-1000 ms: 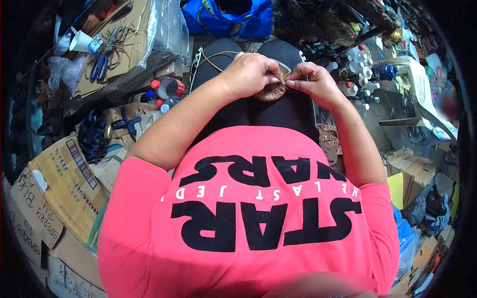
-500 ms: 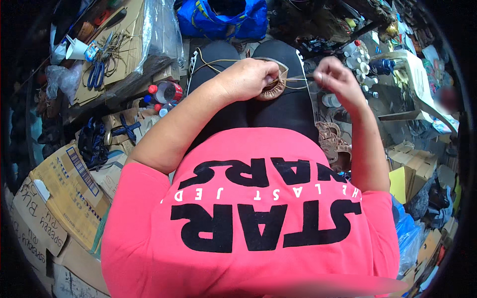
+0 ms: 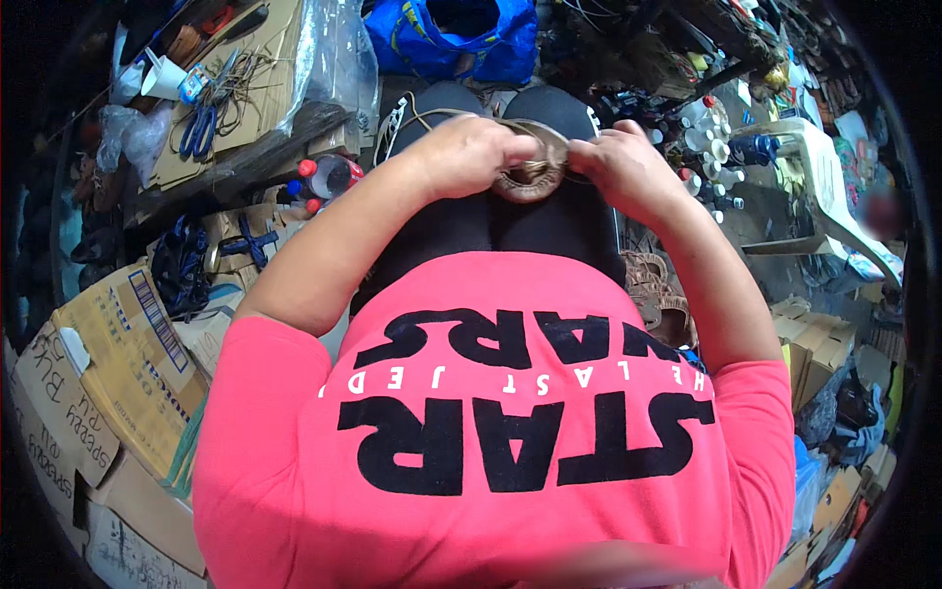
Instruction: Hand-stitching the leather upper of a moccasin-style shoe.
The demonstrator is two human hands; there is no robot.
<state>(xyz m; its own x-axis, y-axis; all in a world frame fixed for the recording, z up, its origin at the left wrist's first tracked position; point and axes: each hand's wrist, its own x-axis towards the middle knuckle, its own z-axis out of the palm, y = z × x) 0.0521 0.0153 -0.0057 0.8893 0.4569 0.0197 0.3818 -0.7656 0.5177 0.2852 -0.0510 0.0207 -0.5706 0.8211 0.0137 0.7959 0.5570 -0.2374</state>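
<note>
A tan leather moccasin shoe [image 3: 531,188] rests over my thighs, its gathered, puckered rim facing up. Around its left side my left hand [image 3: 469,155] is closed, the thumb and forefinger pressing by the opening. A thin tan cord [image 3: 420,115] loops out beyond the left hand over my left knee. My right hand [image 3: 633,172] is right up against the shoe's right edge, fingertips pinched together on the cord's other stretch, which is mostly hidden there. The inside of the shoe is partly covered by my fingers.
A cardboard-topped bench [image 3: 235,108] with blue-handled scissors [image 3: 198,133] stands at left. A blue bag [image 3: 461,44] lies ahead. Several bottles [image 3: 708,147] and a white plastic chair [image 3: 829,187] are at right. Stitched brown leather pieces [image 3: 659,294] lie by my right thigh.
My right hand has come in leftward from out to the side to the shoe's edge, and the stretched cord between them has shortened. My left hand still holds the shoe.
</note>
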